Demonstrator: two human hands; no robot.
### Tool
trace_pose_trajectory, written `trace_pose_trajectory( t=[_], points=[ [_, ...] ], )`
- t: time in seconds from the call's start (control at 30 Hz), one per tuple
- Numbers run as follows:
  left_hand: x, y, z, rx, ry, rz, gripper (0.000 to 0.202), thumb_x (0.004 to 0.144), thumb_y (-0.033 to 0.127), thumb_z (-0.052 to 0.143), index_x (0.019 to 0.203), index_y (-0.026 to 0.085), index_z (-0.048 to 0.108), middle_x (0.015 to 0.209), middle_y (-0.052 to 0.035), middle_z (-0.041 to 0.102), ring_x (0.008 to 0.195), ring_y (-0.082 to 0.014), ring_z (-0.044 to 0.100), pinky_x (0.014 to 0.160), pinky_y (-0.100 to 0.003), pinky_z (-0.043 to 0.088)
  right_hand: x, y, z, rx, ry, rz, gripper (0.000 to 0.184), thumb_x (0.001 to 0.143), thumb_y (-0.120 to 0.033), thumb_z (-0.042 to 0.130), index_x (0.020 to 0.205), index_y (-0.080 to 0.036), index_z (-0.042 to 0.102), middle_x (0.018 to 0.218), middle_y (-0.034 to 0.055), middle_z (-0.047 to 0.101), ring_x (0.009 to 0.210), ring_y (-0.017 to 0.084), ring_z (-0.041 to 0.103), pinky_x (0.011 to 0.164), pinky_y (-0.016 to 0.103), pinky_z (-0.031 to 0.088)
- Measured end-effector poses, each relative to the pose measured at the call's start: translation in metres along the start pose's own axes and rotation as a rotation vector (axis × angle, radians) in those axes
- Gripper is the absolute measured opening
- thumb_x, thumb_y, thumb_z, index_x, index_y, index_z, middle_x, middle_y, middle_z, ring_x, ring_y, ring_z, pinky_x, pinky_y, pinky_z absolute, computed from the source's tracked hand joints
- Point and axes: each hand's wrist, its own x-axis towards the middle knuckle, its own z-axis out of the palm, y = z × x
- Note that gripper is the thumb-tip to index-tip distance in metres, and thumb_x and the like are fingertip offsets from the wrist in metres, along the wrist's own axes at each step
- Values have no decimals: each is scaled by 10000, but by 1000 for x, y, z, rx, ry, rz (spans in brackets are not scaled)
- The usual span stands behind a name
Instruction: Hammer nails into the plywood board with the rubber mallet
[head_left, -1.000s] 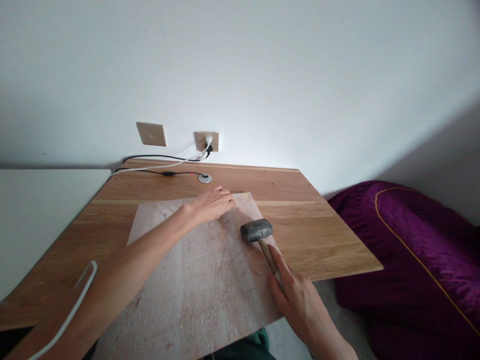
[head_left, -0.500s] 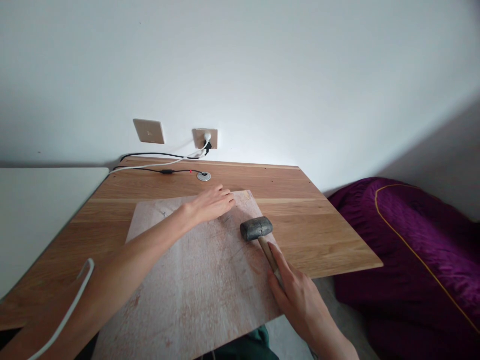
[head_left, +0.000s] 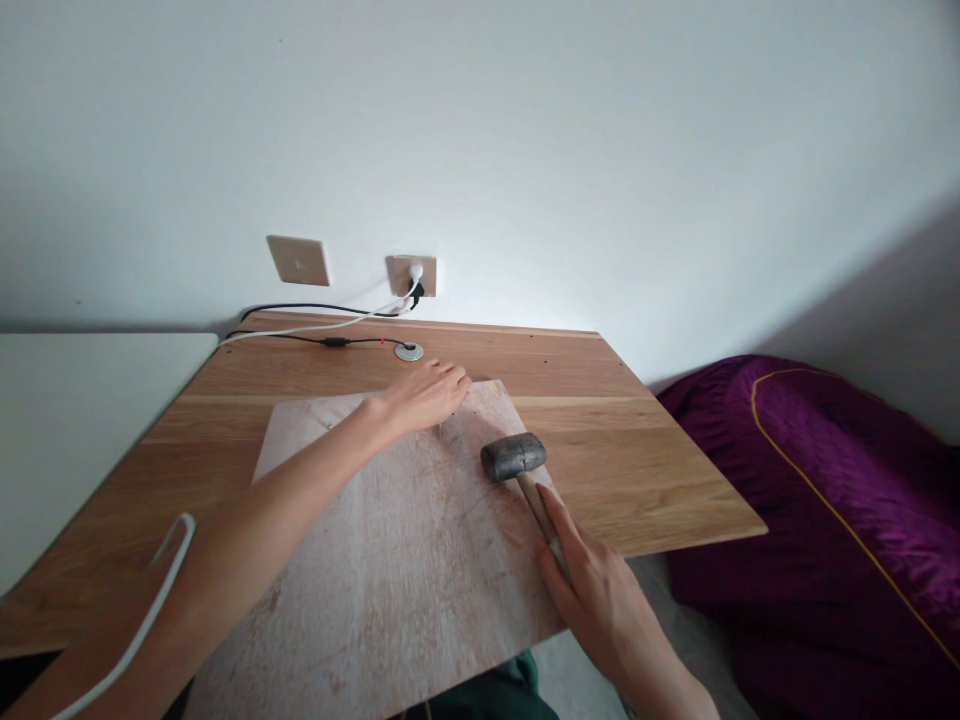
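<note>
A pale worn board point(head_left: 390, 560) lies on the wooden desk point(head_left: 637, 480). My left hand point(head_left: 424, 397) reaches to the board's far end, fingers bent down and pinched over a thin dark upright sliver, seemingly a small nail point(head_left: 439, 431). A mallet with a dark head point(head_left: 514, 457) rests on the board to the right of that hand. My right hand point(head_left: 592, 590) is closed round its wooden handle point(head_left: 534, 503), forefinger stretched along it.
A white cable point(head_left: 142, 620) loops over the desk's near left. Black and white cables point(head_left: 315, 330) run to a wall socket point(head_left: 411, 275) at the back, beside a round grommet point(head_left: 409, 351). A white surface point(head_left: 67, 400) adjoins on the left, a purple beanbag point(head_left: 825, 520) on the right.
My left hand has lifted a little off the board, and the thin sliver now shows beneath its fingertips. The mallet and my right hand have stayed put.
</note>
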Motion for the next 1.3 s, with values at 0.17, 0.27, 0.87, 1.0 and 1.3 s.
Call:
trace_pose_trajectory(
  t=[0.17, 0.27, 0.87, 1.0, 1.3],
  points=[
    [-2, -7, -26, -25, 90, -31, 231, 1094, 227, 480, 1069, 106, 676, 1027, -115, 702, 928, -242, 684, 807, -352, 475, 1, -1, -1, -22, -5, 11, 610, 1042, -306, 327, 1621, -135, 414, 1314, 187, 764, 1005, 327, 813, 787, 448, 667],
    [-21, -6, -29, -28, 102, 6, 212, 1085, 228, 504, 1017, 122, 675, 978, -94, 689, 901, -225, 678, 830, -346, 483, 1, -1, -1, -21, -2, 14, 612, 1041, -302, 325, 1623, -137, 412, 1331, 183, 757, 1025, 323, 809, 814, 445, 662],
    [-72, -21, 7, -243, -62, -72, 211, 960, 49, 551, 858, 171, 690, 913, -55, 689, 859, -208, 672, 729, -306, 464, 1, 1, 2, -37, 38, -20, 597, 1042, -297, 338, 1609, -139, 436, 1279, 200, 776, 1019, 347, 811, 787, 476, 671],
    [-70, -24, 7, -180, -105, -62, 209, 959, 24, 553, 879, 167, 682, 930, -56, 690, 890, -211, 664, 756, -306, 466, 1, 1, 2, -24, 35, -27, 594, 1046, -304, 330, 1596, -112, 446, 1314, 212, 758, 1025, 336, 810, 789, 462, 672],
    [-68, -17, 0, -17, -79, -9, 215, 934, -31, 557, 925, 145, 680, 966, -89, 695, 938, -252, 670, 835, -367, 473, 1, 0, 0, -30, 41, -12, 601, 1032, -284, 364, 1620, -171, 422, 1330, 179, 759, 1041, 318, 808, 810, 435, 670]
  ],
)
